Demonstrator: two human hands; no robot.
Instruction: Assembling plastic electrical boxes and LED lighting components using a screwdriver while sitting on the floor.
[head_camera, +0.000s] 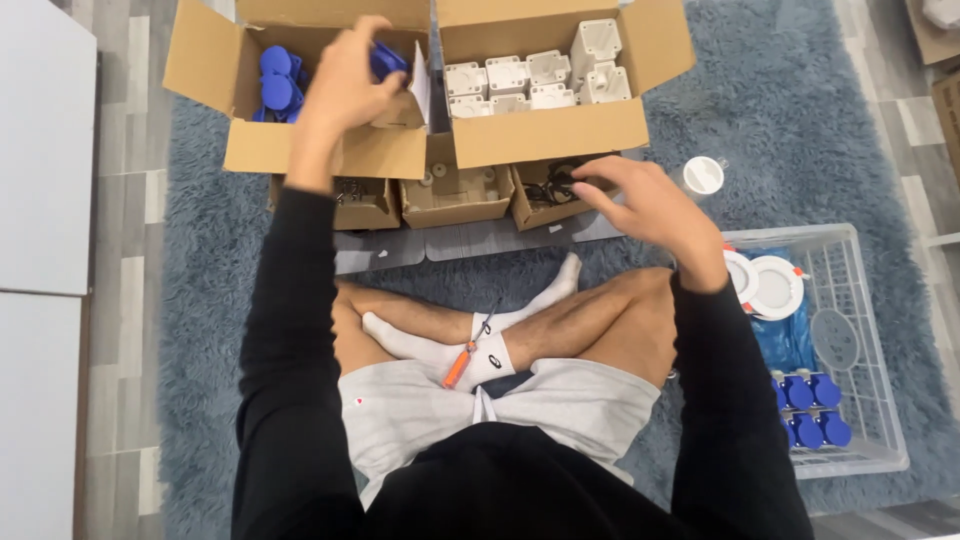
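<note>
Blue plastic socket cover (388, 60): held inside the large open cardboard box on the left (300, 150), at its right-hand side, with the fingers of the left hand (345, 85) clamped around it. More blue plastic covers (275, 85) lie heaped at the left end of the same box.

Right hand (645, 205): reaching into the rightmost small brown cardboard tray (530, 205), fingers drawn together on a tangle of small dark parts (560, 182); whether they actually grip one cannot be told. Two further small trays sit in a row just left of it, the middle tray (455, 195) holding pale round pieces and the left tray (365, 200) dark metal bits.

Second large open cardboard box (545, 135): stands touching the first, filled with white plastic housings (530, 78) in rows.

White round cap (703, 175): lies alone on the grey-blue shaggy rug (800, 110), near the right hand.

White wire basket (860, 330): sits on the rug to the person's right, holding white round discs (775, 285) at the far end and finished blue-capped units (810, 410) at the near end.

Orange-handled screwdriver (462, 362): rests on the crossed legs, against the white socks (430, 345).

The person sits cross-legged on the rug in black sleeves and grey shorts.
</note>
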